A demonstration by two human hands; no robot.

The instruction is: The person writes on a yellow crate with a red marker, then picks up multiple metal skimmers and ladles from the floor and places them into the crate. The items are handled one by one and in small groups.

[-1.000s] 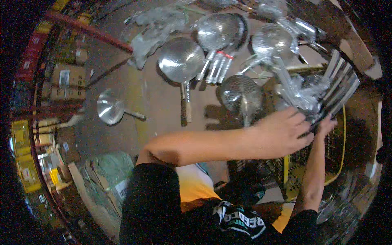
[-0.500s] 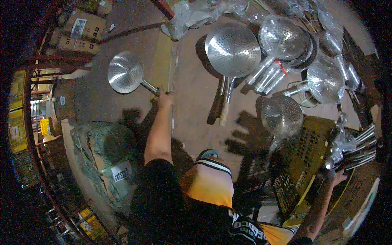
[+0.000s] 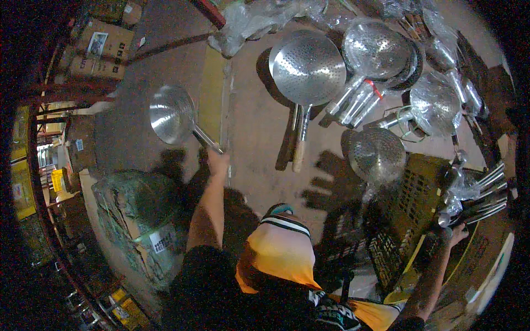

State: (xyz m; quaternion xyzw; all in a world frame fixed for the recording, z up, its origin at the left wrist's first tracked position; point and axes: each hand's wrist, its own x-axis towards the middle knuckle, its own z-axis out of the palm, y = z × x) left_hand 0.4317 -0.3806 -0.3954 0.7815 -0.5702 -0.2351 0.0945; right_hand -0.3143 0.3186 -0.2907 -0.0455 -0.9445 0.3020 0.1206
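My left hand (image 3: 218, 162) is closed round the end of the handle of a metal skimmer (image 3: 171, 115). The skimmer's wide round bowl is tilted above the floor, to the far left of the hand. At the lower right, my right hand (image 3: 457, 234) is curled against the near side of a bundle of metal utensils (image 3: 475, 198) partly wrapped in clear plastic. What its fingers grip is hidden. A large perforated skimmer (image 3: 307, 66) lies on the floor ahead, its handle end toward me. A smaller perforated skimmer (image 3: 377, 154) lies nearer the right hand.
Plastic-wrapped skimmers (image 3: 381, 49) are heaped at the far right. A yellowish plastic crate (image 3: 422, 185) stands near my right arm. To the left are a green wrapped bundle (image 3: 138, 220), cardboard boxes (image 3: 102, 52) and a red rack (image 3: 49, 207).
My left hand has drawn the skimmer nearer to me, and its bowl has tilted more edge-on. My right hand stays by the utensil bundle. The view has shifted slightly.
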